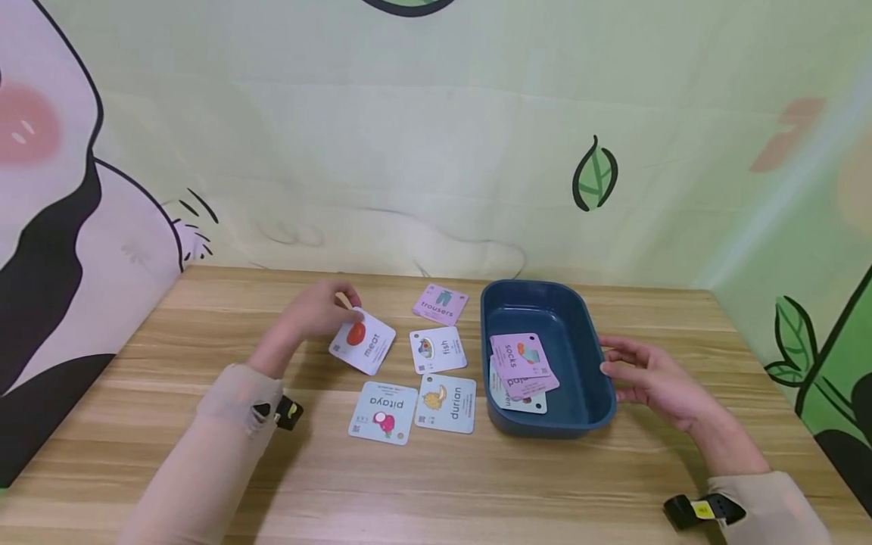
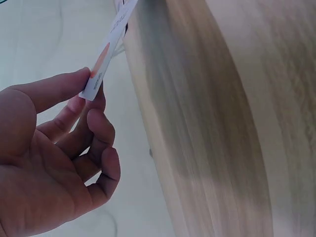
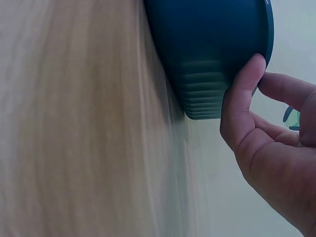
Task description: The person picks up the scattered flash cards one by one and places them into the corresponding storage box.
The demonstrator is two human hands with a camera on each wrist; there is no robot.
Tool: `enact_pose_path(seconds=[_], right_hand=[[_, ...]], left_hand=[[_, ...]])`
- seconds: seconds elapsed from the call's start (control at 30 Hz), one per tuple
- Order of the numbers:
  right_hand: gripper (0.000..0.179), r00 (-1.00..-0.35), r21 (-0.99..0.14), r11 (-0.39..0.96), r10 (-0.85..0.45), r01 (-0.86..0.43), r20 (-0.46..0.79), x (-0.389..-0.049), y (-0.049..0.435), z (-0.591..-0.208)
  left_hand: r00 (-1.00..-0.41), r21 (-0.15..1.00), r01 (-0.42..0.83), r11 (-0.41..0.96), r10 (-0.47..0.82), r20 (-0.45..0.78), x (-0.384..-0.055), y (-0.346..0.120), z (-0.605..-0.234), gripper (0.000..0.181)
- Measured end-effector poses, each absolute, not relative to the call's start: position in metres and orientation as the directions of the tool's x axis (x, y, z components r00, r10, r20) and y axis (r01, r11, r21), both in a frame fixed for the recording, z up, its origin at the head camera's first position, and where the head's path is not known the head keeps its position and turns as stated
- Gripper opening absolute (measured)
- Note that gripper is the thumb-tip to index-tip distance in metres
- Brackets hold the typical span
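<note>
My left hand [image 1: 316,310] pinches a white "meat" card [image 1: 363,342] by its edge between thumb and fingers. In the left wrist view the card [image 2: 105,57] is seen nearly edge-on, tilted above the table. My right hand [image 1: 657,378] touches the outer right side of a dark blue bin [image 1: 599,401]; in the right wrist view its thumb [image 3: 249,74] rests against the wall near the rim. Inside the bin lie a pink "socks" card [image 1: 519,356], another pink card partly under it, and a pale card [image 1: 534,403] at the bottom.
Between left hand and bin lie a pink "trousers" card [image 1: 440,304], a white "fish" card [image 1: 437,350], a blue "durian" card [image 1: 446,403] and a blue "pitaya" card [image 1: 383,412]. A wooden table [image 1: 436,492] carries everything. Behind it hangs a printed backdrop [image 1: 306,136].
</note>
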State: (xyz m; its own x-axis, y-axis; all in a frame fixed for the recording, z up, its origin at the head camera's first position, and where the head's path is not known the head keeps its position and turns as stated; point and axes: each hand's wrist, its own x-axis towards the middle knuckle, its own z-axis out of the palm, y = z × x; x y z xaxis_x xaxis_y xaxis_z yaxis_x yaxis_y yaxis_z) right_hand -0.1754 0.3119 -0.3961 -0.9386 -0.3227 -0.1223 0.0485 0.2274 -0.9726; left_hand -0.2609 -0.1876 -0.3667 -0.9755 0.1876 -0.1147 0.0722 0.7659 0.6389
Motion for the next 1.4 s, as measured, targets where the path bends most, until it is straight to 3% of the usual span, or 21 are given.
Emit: enact_pose_path(seconds=[0.73,1.1,1.4], right_hand=[[0.06,-0.938,-0.971,0.233,-0.321,0.051,-0.126,-0.175,0.311,-0.395],[0.059,-0.937,-0.974,0.222,-0.328,0.048,-0.121,-0.176,0.312,-0.396],[0.059,-0.939,-0.971,0.232,-0.32,0.054,-0.128,-0.175,0.312,-0.397]], left_hand=[[-0.987,0.808,0.037,0.589,0.147,-0.062,-0.255,-0.173,-0.366,0.025],[-0.99,0.893,0.087,0.442,0.137,0.029,-0.246,-0.144,-0.362,0.023],[-0.994,0.959,0.045,0.279,0.109,0.015,-0.244,-0.112,-0.366,0.021]])
